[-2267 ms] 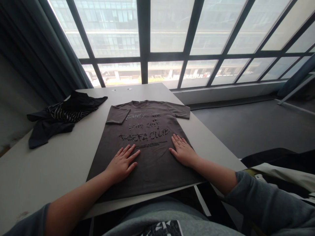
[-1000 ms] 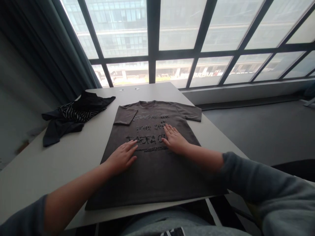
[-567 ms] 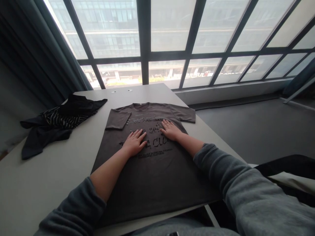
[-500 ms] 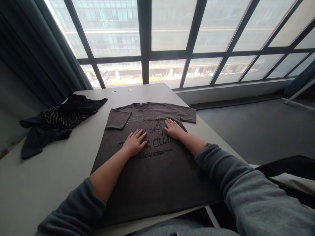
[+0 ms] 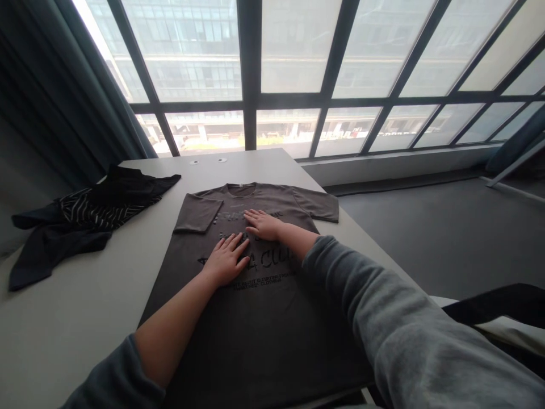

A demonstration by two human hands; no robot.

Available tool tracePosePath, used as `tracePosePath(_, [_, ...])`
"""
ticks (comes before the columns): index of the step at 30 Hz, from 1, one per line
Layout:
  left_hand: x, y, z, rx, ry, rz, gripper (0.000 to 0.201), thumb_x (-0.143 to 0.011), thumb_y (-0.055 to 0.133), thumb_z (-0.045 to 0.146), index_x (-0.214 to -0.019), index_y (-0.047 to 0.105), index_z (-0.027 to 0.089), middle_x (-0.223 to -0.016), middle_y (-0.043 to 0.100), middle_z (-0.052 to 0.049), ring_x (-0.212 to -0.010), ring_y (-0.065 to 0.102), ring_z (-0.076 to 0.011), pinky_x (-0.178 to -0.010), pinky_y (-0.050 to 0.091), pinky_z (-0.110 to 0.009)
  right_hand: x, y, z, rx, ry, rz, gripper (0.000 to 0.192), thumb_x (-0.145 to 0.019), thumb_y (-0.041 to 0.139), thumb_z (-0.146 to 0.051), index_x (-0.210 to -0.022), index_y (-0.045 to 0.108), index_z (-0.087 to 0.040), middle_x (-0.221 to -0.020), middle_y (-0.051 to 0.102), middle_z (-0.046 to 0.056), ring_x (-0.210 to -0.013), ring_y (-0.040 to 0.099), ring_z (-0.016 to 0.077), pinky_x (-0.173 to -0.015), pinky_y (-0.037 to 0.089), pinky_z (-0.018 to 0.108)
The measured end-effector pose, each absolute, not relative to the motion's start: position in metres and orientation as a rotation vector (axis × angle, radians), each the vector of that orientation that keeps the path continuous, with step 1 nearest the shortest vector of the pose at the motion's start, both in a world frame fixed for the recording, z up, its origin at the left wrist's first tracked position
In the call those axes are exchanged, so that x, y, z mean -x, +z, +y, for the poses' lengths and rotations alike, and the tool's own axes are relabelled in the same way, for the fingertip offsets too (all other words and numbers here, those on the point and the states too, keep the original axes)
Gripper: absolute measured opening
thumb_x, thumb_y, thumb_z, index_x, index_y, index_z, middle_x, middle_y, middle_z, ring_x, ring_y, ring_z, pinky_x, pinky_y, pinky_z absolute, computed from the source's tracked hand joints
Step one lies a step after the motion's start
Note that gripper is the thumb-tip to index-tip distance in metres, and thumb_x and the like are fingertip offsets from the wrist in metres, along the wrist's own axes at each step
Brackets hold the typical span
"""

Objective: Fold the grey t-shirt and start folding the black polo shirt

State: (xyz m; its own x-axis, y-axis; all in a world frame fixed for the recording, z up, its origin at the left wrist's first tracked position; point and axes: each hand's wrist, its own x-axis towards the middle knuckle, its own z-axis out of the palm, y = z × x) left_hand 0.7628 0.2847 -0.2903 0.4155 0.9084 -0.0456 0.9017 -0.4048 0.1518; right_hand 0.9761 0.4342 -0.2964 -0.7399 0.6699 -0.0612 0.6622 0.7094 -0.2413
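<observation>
T-shirt (image 5: 255, 318): dark brownish grey, black lettering print across the chest. Desk (image 5: 85, 318): plain off-white, two small round pale caps near the far edge. Heap of clothes (image 5: 80, 218) on the left: black/dark navy, one piece with thin white stripes. Sleeves (image 5: 404, 335): grey. Curtain (image 5: 51, 102): dark teal. Window frame (image 5: 249, 74): dark grey. Floor (image 5: 447, 227): dark grey.

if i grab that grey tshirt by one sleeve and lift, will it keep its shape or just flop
Probably flop: the grey t-shirt lies thin and flat on the table, and its left sleeve is already folded over on itself. It looks light, so a push from the flat left hand or right hand would likely bunch it into wrinkles, like the crumpled dark clothes, though it might slide instead.
</observation>
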Motion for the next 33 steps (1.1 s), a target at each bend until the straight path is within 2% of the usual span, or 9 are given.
tracePosePath(3, [-0.763,-0.29,0.284,-2.511,0.086,1.615,0.063,-0.108,0.042,0.055,-0.166,0.043,0.03,-0.176,0.03,-0.005,-0.163,0.027,-0.0287,-0.132,0.023,-0.052,-0.982,-0.31,0.456,1.112,0.405,-2.911,0.077,-0.109,0.031,-0.06,-0.171,0.032,-0.015,-0.177,0.023,0.01,-0.165,0.018,0.0263,-0.135,0.013,0.042])
tracePosePath(9, [-0.762,-0.291,0.283,-2.485,0.122,1.594,0.063,-0.108,0.043,0.056,-0.166,0.043,0.031,-0.176,0.03,-0.004,-0.164,0.026,-0.0279,-0.132,0.023,-0.051,-1.023,-0.319,0.515,1.526,0.366,-2.801,0.073,-0.109,0.027,-0.057,-0.173,0.025,-0.022,-0.179,0.014,0.005,-0.167,0.011,0.0276,-0.135,0.013,0.05])
tracePosePath(12, [-0.762,-0.29,0.283,-2.463,0.147,1.585,0.063,-0.107,0.045,0.056,-0.165,0.044,0.032,-0.176,0.031,-0.004,-0.164,0.026,-0.0284,-0.132,0.023,-0.051,-1.035,-0.316,0.54,1.688,0.344,-2.748,0.074,-0.109,0.026,-0.056,-0.173,0.024,-0.02,-0.18,0.013,0.005,-0.167,0.012,0.0276,-0.135,0.013,0.049])
tracePosePath(15, [-0.762,-0.287,0.282,-2.451,0.157,1.567,0.064,-0.107,0.047,0.056,-0.165,0.044,0.031,-0.176,0.031,-0.005,-0.164,0.027,-0.0292,-0.132,0.024,-0.053,-1.034,-0.313,0.557,1.755,0.278,-2.7,0.073,-0.109,0.025,-0.056,-0.172,0.028,-0.018,-0.179,0.018,0.007,-0.166,0.015,0.0279,-0.134,0.014,0.048])
tracePosePath(20, [-0.763,-0.283,0.281,-2.435,0.148,1.555,0.064,-0.107,0.048,0.055,-0.165,0.043,0.031,-0.176,0.029,-0.005,-0.164,0.025,-0.0289,-0.132,0.023,-0.053,-1.011,-0.318,0.568,1.623,0.214,-2.701,0.078,-0.11,0.019,-0.061,-0.169,0.034,-0.012,-0.177,0.025,0.013,-0.165,0.02,0.028,-0.134,0.017,0.044])
tracePosePath(24, [-0.763,-0.283,0.281,-2.429,0.139,1.55,0.064,-0.106,0.049,0.055,-0.166,0.042,0.031,-0.177,0.028,-0.006,-0.164,0.025,-0.0293,-0.133,0.022,-0.054,-0.999,-0.325,0.575,1.672,0.302,-2.742,0.085,-0.107,0.018,-0.068,-0.172,0.026,-0.015,-0.179,0.016,0.012,-0.166,0.016,0.0295,-0.134,0.015,0.048])
tracePosePath(28, [-0.763,-0.284,0.281,-2.437,0.172,1.552,0.064,-0.106,0.049,0.055,-0.165,0.044,0.03,-0.176,0.03,-0.006,-0.164,0.026,-0.0297,-0.133,0.023,-0.054,-1.0,-0.325,0.592,1.829,0.357,-2.692,0.079,-0.107,0.022,-0.063,-0.174,0.018,-0.021,-0.181,0.008,0.006,-0.167,0.01,0.0304,-0.134,0.011,0.055])
tracePosePath(33, [-0.763,-0.282,0.28,-2.426,0.153,1.545,0.064,-0.106,0.049,0.055,-0.165,0.043,0.03,-0.177,0.029,-0.006,-0.164,0.025,-0.0296,-0.133,0.022,-0.053,-1.0,-0.325,0.612,1.949,0.374,-2.59,0.081,-0.106,0.022,-0.063,-0.174,0.015,-0.02,-0.181,0.007,0.008,-0.167,0.006,0.0298,-0.133,0.008,0.059])
